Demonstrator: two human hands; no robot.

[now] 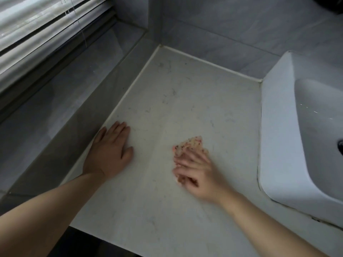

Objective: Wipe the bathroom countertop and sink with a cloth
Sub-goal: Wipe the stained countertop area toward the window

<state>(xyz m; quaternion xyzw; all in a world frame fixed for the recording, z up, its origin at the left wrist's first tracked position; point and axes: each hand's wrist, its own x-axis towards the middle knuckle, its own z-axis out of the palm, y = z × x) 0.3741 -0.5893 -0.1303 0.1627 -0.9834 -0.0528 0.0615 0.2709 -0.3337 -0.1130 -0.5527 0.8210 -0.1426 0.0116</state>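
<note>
**Two hands down, one cloth under the right**

Head view, the only one I have. Both of my hands sit on the pale marble-look countertop, between the tiled window ledge on the left and the white vessel sink on the right.

My left hand lies flat, palm down, near the sealant line along the ledge. Its fingers are straight and close together, the thumb is out to the side, and it holds nothing. I judge it is there as a brace, taking my weight while I lean over the counter.

My right hand lies over the small speckled pinkish cloth, which sits on the counter about midway between the left hand and the sink wall, touching neither. The fingers look stretched out and slightly fanned, pressing the cloth flat rather than bunching it. The hand is blurred, so I cannot say whether any fingertip curls over the cloth's edge. A flat press suits wiping, since more of the fabric meets the surface.

Dark hairs and specks are scattered farther back toward the corner, ahead of the cloth, so I judge that stretch unwiped. The sink basin, with its drain at the picture's edge, is well apart from the cloth. Slatted blinds hang above the ledge.
</note>
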